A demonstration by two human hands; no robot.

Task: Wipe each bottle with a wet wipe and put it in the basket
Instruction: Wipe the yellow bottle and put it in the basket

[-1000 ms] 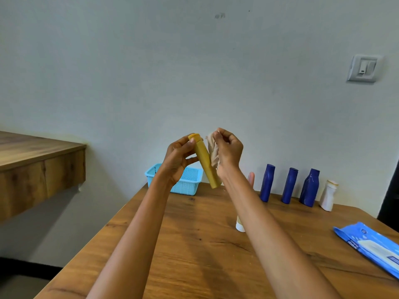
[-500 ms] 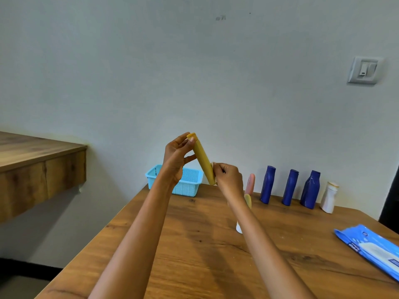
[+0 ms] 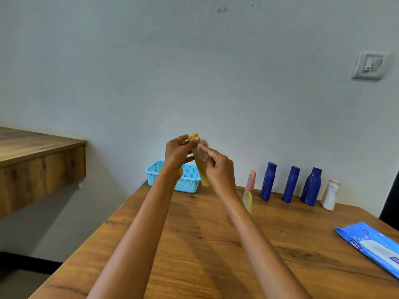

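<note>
My left hand (image 3: pixel 178 155) grips the capped top of a yellow bottle (image 3: pixel 203 173), held up in the air and tilted. My right hand (image 3: pixel 219 169) holds a pale wet wipe (image 3: pixel 204 145) against the bottle's upper side; the wipe is blurred. Behind the hands a light blue basket (image 3: pixel 186 183) stands at the table's far left edge. A row of bottles stands along the wall: a pink one (image 3: pixel 250 180), three dark blue ones (image 3: pixel 268 181) (image 3: pixel 290 184) (image 3: pixel 311 186) and a white one (image 3: pixel 330 194). A pale yellow bottle (image 3: pixel 247 200) stands closer, partly behind my right forearm.
A blue pack of wet wipes (image 3: pixel 371 244) lies at the table's right edge. The wooden table (image 3: pixel 194 244) runs up to the wall. A wooden shelf (image 3: pixel 32 162) juts out on the left, off the table. A wall switch (image 3: pixel 369 65) sits high right.
My right hand with the wipe went down the yellow bottle to its lower end, then came back up to the upper part. My left hand kept its hold on the top.
</note>
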